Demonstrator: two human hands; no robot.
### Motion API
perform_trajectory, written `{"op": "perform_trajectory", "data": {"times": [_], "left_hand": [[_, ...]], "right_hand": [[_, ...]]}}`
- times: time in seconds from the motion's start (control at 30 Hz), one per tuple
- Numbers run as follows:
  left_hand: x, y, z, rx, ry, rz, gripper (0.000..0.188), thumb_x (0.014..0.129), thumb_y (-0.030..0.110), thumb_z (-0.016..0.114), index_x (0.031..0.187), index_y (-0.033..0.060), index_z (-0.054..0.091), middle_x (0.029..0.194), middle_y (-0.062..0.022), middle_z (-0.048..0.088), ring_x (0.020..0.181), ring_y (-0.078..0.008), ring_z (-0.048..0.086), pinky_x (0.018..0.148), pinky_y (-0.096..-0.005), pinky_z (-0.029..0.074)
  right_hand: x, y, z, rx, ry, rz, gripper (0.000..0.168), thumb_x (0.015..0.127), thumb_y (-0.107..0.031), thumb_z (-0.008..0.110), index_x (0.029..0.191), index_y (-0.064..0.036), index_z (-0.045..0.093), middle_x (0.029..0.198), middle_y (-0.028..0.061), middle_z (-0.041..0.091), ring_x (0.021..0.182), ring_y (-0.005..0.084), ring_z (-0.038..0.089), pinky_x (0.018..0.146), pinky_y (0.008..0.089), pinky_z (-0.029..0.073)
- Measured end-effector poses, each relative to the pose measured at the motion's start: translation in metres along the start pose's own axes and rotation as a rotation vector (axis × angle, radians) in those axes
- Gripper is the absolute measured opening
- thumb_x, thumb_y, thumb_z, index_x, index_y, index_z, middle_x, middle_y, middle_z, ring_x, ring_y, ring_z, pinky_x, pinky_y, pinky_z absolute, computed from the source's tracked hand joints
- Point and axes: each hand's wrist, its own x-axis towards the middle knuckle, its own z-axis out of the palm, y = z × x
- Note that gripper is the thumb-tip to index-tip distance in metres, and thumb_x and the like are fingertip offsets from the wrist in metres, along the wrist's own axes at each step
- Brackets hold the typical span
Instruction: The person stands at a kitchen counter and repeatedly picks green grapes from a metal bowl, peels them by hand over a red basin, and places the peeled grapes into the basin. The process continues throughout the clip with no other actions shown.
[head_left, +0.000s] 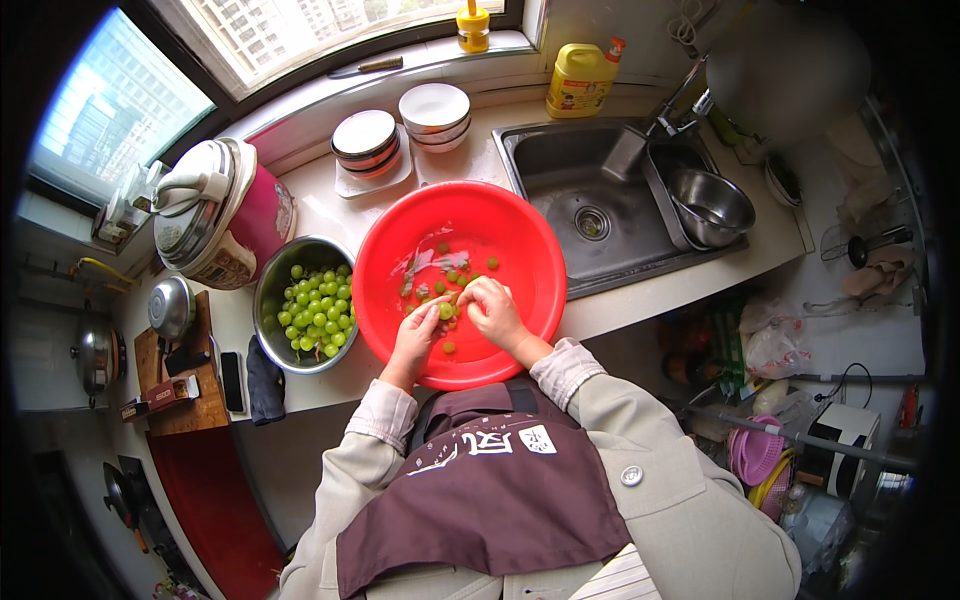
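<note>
A large red plastic basin (536, 300) stands at the counter's front edge, right before me. It holds water, and several loose green grapes (493, 263) lie in it. Over the basin, my left hand (417, 337) pinches a green grape (445, 310) between thumb and fingers. My right hand (495, 311) is close beside it, fingers curled and tips together at that grape; whether a stem is between them is too small to tell. Left of the basin, touching or nearly so, a stainless steel bowl (279, 346) is heaped with green grapes (319, 307).
A steel sink (555, 199) with a metal bowl (709, 206) lies to the right. Behind the basin are stacked bowls (435, 109) and stacked dishes (365, 139) on a white tray. A pink rice cooker (259, 206), a phone (232, 381) and a wooden board (199, 326) are left. A knife (379, 65) rests on the windowsill.
</note>
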Motion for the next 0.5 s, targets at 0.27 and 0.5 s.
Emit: {"op": "perform_trajectory", "data": {"times": [0.27, 0.5], "left_hand": [[0.0026, -0.0035, -0.0055, 0.078, -0.005, 0.034, 0.029, 0.093, 0.018, 0.049, 0.117, 0.0035, 0.054, 0.085, 0.0023, 0.058, 0.064, -0.0032, 0.046, 0.059, -0.0173, 0.039], [0.0013, -0.0023, -0.0005, 0.132, 0.069, 0.035, 0.027, 0.090, 0.014, 0.053, 0.115, 0.0039, 0.054, 0.082, 0.0022, 0.057, 0.063, -0.0030, 0.046, 0.057, -0.0162, 0.039]], "right_hand": [[-0.0021, -0.0075, 0.0008, -0.136, -0.051, -0.019, 0.008, 0.075, -0.017, 0.061, 0.081, -0.012, 0.061, 0.079, 0.0022, 0.057, 0.082, 0.0199, 0.055, 0.082, 0.0358, 0.035], [-0.0020, -0.0064, 0.0032, -0.117, -0.066, 0.002, 0.008, 0.076, -0.018, 0.062, 0.080, -0.011, 0.061, 0.075, 0.0025, 0.057, 0.078, 0.0205, 0.056, 0.078, 0.0348, 0.037]]}}
